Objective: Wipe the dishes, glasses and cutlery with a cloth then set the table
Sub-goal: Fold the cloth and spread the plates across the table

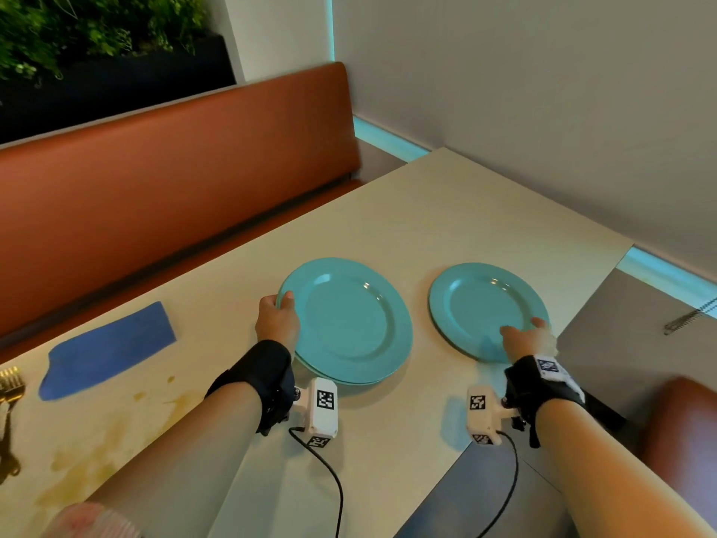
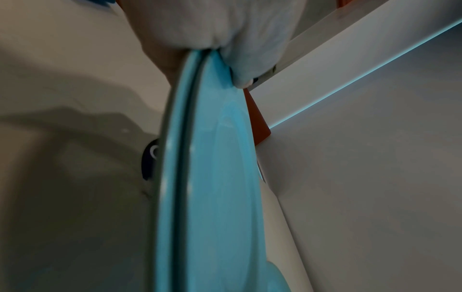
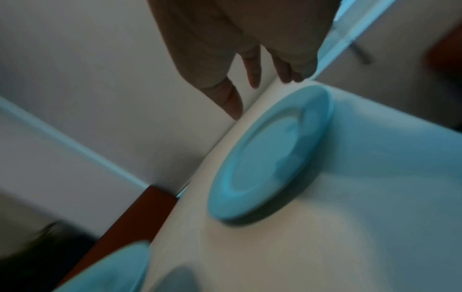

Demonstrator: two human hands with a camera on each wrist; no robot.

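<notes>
Nearest the person, the left hand (image 1: 277, 318) pinches the rim of a stack of two turquoise plates (image 1: 351, 320), thumb on top and fingers curled beneath; the left wrist view shows two rims nested together in that grip, likely so the pair can be steadied or carried while places are laid. The right hand (image 1: 529, 337) rests over the near rim of a single turquoise plate (image 1: 485, 310) lying flat on the pale table (image 1: 446, 211); its fingers are straight and slightly spread, gripping nothing, which suits someone setting down or nudging a plate into position. To the left lies the blue cloth (image 1: 110, 351), flat and well apart from both hands, with a gold fork (image 1: 11, 382) at the frame's edge beyond it. Yellowish stains (image 1: 101, 460) mark the near tabletop. Farther off, an orange bench backrest (image 1: 174, 157) runs behind the table.
</notes>
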